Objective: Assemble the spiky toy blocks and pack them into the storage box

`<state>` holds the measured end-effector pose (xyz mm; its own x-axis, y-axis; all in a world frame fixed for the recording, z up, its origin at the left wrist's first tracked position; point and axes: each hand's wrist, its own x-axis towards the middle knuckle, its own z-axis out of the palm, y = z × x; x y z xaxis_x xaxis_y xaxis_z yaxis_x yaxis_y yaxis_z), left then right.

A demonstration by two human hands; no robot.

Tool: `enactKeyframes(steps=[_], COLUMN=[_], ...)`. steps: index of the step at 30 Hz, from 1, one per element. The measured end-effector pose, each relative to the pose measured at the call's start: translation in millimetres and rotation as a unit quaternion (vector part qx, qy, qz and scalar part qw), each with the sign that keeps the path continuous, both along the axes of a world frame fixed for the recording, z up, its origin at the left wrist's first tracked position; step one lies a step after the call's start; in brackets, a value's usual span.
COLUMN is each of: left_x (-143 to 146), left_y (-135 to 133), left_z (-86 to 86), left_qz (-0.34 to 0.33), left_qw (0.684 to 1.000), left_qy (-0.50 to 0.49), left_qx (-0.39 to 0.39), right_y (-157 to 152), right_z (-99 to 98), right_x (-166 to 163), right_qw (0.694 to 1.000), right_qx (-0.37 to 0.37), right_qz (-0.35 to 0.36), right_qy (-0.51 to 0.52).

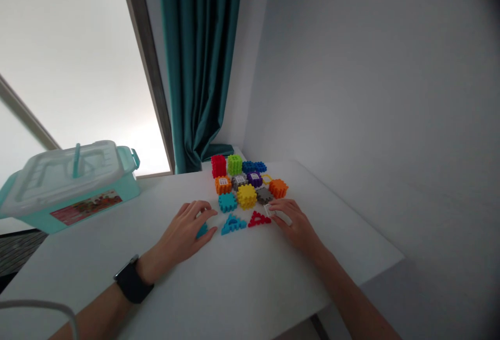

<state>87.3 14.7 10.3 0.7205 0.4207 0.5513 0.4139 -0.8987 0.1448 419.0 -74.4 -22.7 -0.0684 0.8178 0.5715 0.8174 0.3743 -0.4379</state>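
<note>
My left hand cups a small teal plastic block piece against the white table. My right hand lies over a pale white block piece, its fingertips on it. Between the hands sit a blue triangular piece and a red triangular piece. Just beyond them, several waffle-textured plastic blocks stand in a tight group, among them a yellow block, a teal block, and a red block at the back.
A teal plastic storage box with a clear lid stands at the table's far left. A grey wall runs along the right side, and a teal curtain hangs behind the table. A black watch circles my left wrist.
</note>
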Motion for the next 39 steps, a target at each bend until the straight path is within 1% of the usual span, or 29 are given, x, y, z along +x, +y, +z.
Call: enactKeyframes(steps=[4, 7, 13, 20, 23, 26, 30, 34, 39], left_x=[0.2, -0.4, -1.7, -0.3, -0.5, -5.3, -20.6, -37.8, -45.1], left_y=[1.0, 3.4, 8.4, 3.3, 3.3, 11.3, 31.4, 47.1, 48.3], left_z=[-4.3, -9.0, -15.6, -8.9, -4.9, 0.3, 7.7, 9.5, 8.7], left_qz=[0.003, -0.006, -0.008, -0.001, 0.000, 0.014, 0.069, 0.105, 0.162], left_qw=[1.000, 1.000, 1.000, 0.999, 0.999, 0.999, 0.993, 0.981, 0.966], left_qy=[0.010, 0.014, 0.017, 0.029, 0.029, 0.034, 0.066, 0.132, 0.172], left_qx=[-0.008, -0.001, -0.006, -0.016, -0.025, -0.037, -0.073, -0.096, -0.105], right_y=[-5.5, -7.2, -2.3, -0.5, -2.1, -3.7, -3.5, 0.9, 7.9], right_z=[-10.6, -15.7, -18.0, -16.9, -16.5, -13.6, -4.6, 8.4, 24.5], right_x=[30.1, 41.7, 40.9, 38.9, 36.8, 30.9, 16.3, -7.7, -47.1], right_qw=[0.999, 0.996, 0.996, 0.993, 0.993, 0.995, 0.997, 0.998, 0.998], right_qx=[-0.051, -0.081, -0.082, -0.100, -0.097, -0.082, -0.062, -0.041, -0.027], right_qz=[-0.017, -0.026, -0.027, -0.025, -0.032, -0.042, -0.039, -0.009, 0.041], right_qy=[-0.009, -0.016, -0.032, -0.056, -0.058, -0.043, -0.036, -0.039, -0.041])
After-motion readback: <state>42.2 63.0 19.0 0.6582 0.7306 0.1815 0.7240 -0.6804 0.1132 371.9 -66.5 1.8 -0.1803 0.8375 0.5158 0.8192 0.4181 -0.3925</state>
